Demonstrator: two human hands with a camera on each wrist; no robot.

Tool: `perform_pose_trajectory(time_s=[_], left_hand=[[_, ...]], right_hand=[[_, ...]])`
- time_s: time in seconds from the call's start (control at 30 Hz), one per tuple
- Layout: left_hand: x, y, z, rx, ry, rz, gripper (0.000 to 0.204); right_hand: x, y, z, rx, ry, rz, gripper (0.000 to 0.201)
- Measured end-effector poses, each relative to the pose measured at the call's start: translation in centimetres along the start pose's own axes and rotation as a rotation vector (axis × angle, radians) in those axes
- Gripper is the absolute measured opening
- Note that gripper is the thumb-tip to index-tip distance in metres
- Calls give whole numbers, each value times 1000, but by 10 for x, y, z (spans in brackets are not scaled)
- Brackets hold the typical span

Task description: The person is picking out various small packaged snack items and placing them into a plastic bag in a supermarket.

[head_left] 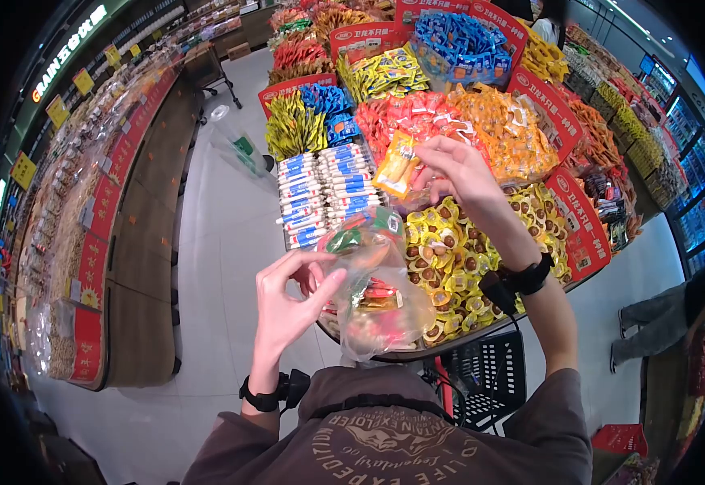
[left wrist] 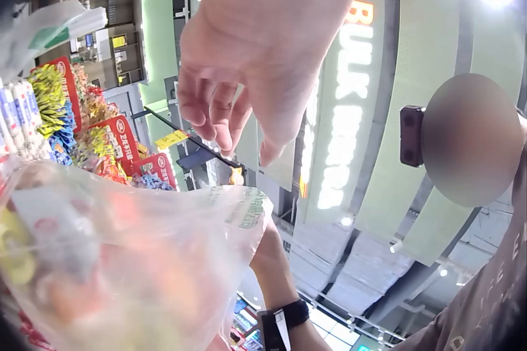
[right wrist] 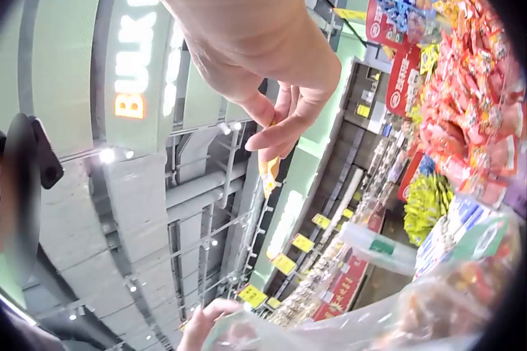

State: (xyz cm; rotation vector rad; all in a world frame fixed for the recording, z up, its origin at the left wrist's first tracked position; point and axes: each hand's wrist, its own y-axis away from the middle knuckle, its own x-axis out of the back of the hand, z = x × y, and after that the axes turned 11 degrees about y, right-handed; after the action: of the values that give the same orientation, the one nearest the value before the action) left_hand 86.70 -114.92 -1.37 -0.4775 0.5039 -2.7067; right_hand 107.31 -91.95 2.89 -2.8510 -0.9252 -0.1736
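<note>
My right hand (head_left: 461,170) pinches a small yellow-orange snack packet (head_left: 397,166) above the display; its edge (right wrist: 268,176) peeks below the fingertips in the right wrist view. Nearer my body, a clear plastic bag (head_left: 380,311) with green print bulges over the display's front edge, red packets showing through it. Close beside its upper left side is my left hand (head_left: 288,295), thumb and index finger apart. The left wrist view shows this hand (left wrist: 239,79) with loosely curled fingers just above the bag's top edge (left wrist: 222,199) and nothing between them.
Heaped packets fill the display: yellow round-windowed packs (head_left: 457,267), red packs (head_left: 417,113), orange packs (head_left: 506,125), white-and-blue sticks (head_left: 320,190). A clear bag roll (head_left: 239,141) stands at its left side. A black basket (head_left: 490,376) sits below. A person's legs (head_left: 663,319) show at right.
</note>
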Motion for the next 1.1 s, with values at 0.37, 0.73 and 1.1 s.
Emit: perform_pose_trajectory(time_s=[0.37, 0.73, 1.1], left_hand=[[-10, -24, 4, 52, 382, 99, 24], [-7, -25, 3, 148, 570, 51, 30], [-13, -24, 2, -275, 66, 382, 34]], right_hand=[[-72, 38, -38, 74, 3, -221, 19], [-79, 40, -36, 183, 48, -215, 19], [-102, 54, -25, 307, 163, -13, 38]])
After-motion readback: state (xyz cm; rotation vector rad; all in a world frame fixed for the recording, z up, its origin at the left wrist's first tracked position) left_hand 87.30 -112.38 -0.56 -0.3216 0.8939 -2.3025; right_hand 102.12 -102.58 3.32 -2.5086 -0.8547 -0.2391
